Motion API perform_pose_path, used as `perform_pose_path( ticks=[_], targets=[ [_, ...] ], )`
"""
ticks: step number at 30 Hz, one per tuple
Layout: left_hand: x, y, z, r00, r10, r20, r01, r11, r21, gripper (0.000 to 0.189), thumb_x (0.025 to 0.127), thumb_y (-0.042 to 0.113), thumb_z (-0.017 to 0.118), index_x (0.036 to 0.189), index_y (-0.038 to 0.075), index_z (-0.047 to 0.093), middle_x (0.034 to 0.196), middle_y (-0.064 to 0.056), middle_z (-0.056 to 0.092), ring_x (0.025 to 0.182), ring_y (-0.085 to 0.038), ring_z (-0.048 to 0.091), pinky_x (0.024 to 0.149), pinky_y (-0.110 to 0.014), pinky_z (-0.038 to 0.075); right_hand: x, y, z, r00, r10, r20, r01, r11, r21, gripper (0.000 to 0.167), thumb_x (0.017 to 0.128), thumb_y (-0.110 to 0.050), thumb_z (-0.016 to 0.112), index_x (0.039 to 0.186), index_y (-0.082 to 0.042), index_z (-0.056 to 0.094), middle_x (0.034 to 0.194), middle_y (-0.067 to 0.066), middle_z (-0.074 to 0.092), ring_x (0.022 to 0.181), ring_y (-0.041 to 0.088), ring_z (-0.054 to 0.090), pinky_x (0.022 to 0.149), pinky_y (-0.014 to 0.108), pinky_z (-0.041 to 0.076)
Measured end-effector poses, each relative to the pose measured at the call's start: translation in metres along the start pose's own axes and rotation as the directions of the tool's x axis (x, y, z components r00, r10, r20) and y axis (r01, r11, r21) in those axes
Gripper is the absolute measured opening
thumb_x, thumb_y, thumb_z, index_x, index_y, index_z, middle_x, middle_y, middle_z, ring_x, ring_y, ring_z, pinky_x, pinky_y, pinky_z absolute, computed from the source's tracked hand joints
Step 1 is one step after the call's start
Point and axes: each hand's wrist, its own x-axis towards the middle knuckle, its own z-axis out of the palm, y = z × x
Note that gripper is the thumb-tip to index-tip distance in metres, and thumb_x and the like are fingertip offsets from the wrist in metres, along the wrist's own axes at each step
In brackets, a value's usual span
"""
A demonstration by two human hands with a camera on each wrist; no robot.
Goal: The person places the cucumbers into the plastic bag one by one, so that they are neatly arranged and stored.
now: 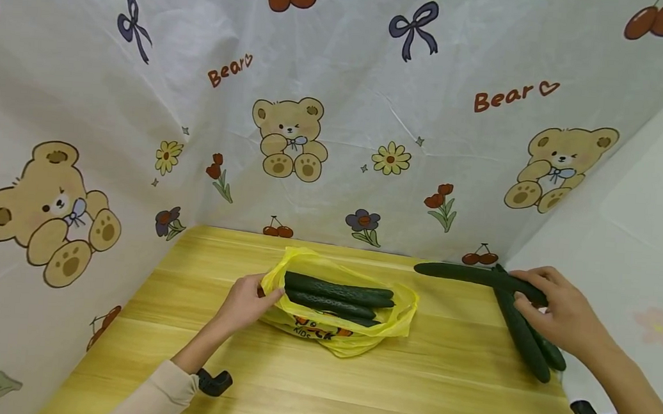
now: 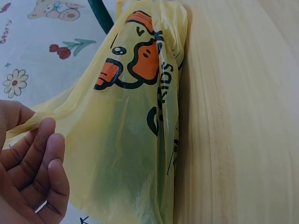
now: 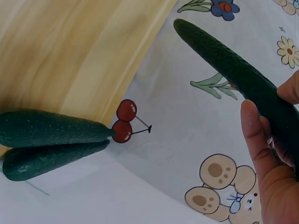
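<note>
Left hand: pinches rim of yellow bag.
Bagged cucumbers: inside it.
Table: wood between bag and right edge.
Right hand: fingers curled round raised cucumber.
Loose cucumbers: two, along right edge, beside white wall.

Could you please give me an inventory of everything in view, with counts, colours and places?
Yellow bag: one, yellow with a printed cartoon, mid-table, mouth open
Bagged cucumbers: at least two, dark green, inside the bag; exact count hidden
Held cucumber: one, dark green, in the right hand
Loose cucumbers: two, dark green, together at the table's right edge
Table: one, yellowish wood grain, under the bag
Printed sheeting: count unclear, whitish with bears, bows, flowers and cherries, around the table
Wrist devices: two, black, one at each wrist
Sleeves: two, beige, on the forearms
Left hand: one, bare, pinching the bag's left rim
Right hand: one, bare, gripping the held cucumber
</note>
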Motion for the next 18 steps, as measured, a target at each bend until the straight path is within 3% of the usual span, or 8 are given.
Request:
perform_pose_path(
  ticks=[8, 18],
  targets=[
    [0.001, 0.0, 0.001, 1.0, 0.008, -0.001, -0.008, 1.0, 0.003, 0.027, 0.103, 0.036, 0.074, 0.112, 0.01, 0.075, 0.076, -0.003, 0.071, 0.057, -0.015, 0.057, 0.05, -0.029, 0.045, 0.007, -0.023, 0.0, 0.988, -0.134, -0.073, 0.137, 0.99, 0.03, 0.046, 0.09, 0.001, 0.078, 0.134, -0.009, 0.072, 0.121, 0.005, 0.061, 0.078, -0.004, 0.046, 0.06, 0.013, 0.041],
    [0.003, 0.002, 0.001, 1.0, 0.029, 0.003, -0.029, 1.0, -0.004, 0.024, 0.102, 0.036, 0.074, 0.108, 0.012, 0.076, 0.079, -0.006, 0.073, 0.06, -0.013, 0.06, 0.051, -0.028, 0.047, 0.014, -0.05, 0.0, 0.986, -0.128, -0.102, 0.143, 0.978, 0.155, 0.051, 0.087, 0.006, 0.078, 0.133, -0.016, 0.075, 0.117, -0.004, 0.064, 0.087, -0.005, 0.049, 0.066, 0.016, 0.038]
  ],
)
